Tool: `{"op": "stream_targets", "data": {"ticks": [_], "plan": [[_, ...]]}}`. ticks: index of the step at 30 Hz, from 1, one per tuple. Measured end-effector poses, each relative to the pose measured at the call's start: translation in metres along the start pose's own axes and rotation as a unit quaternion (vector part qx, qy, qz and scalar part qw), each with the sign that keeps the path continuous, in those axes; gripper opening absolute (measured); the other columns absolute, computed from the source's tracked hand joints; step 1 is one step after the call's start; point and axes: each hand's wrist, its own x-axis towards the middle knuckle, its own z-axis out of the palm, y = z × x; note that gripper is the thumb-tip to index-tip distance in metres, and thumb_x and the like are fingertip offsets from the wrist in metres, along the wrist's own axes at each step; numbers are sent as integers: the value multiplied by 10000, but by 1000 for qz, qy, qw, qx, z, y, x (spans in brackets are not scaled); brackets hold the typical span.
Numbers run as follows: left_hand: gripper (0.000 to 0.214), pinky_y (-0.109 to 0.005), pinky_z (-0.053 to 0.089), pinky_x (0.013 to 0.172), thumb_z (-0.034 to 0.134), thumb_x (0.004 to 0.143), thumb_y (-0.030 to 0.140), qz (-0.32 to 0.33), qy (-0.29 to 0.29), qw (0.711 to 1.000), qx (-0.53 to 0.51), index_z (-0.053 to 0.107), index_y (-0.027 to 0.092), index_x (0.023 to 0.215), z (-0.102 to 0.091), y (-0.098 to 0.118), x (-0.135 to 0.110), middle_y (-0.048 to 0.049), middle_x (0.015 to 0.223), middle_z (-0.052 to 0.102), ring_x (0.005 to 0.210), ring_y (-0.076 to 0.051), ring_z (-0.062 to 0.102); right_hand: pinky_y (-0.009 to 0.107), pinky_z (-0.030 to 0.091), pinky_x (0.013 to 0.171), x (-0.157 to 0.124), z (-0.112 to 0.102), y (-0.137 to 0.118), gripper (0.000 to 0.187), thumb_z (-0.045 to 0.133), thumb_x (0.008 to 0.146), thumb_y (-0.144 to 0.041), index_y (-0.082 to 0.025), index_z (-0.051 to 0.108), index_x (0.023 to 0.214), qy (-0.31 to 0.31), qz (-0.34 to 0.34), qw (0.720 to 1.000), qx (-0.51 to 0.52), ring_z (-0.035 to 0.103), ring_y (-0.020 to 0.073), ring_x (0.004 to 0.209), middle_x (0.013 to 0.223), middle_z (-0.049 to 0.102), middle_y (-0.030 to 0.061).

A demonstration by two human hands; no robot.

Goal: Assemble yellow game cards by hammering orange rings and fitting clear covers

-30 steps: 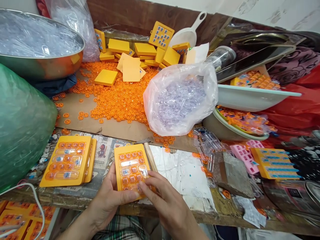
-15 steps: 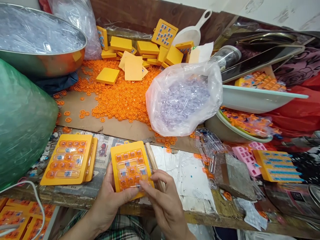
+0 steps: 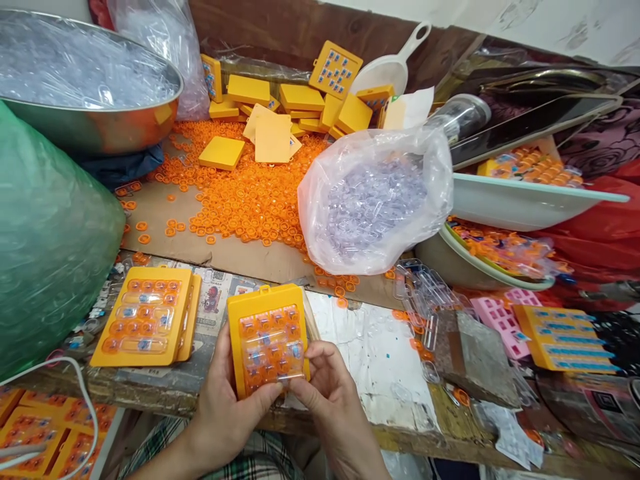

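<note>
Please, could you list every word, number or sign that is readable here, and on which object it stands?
"116PCS", faint and uncertain: on the printed sheet.
Same sheet, other print and a QR-like code: too small to read.
Label on the clear container: too blurred to read.

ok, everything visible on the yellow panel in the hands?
The yellow panel is rectangular, plastic-looking, with a small tab on its top edge. Its face carries rows of orange pieces and clear covers, with some blue patches. It tilts toward the camera over the bench's near edge, left hand holding its left side, right hand its lower right corner.
</note>
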Motion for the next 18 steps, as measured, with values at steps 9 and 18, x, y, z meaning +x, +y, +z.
{"op": "stream_targets", "data": {"ticks": [9, 18], "plan": [[787, -394, 564, 875, 751, 677, 387, 41, -20, 991, 123, 369, 170, 1330, -31, 18, -5, -152, 1186, 640, 1003, -284, 668, 296, 502, 775, 0, 25, -6, 472, 771, 724, -277, -274, 405, 1021, -40, 56, 998, 12, 631, 150, 848, 913, 629, -21], [712, -471, 447, 1011, 714, 664, 532, 113, 130, 942, 287, 520, 203, 1265, -124, 92, 24, -101, 1272, 592, 1170, -330, 553, 460, 453, 962, 26, 127, 5, 670, 653, 775, -361, -221, 355, 1358, -216, -18, 957, -195, 563, 269, 1115, 1198, 571, 114]]}}
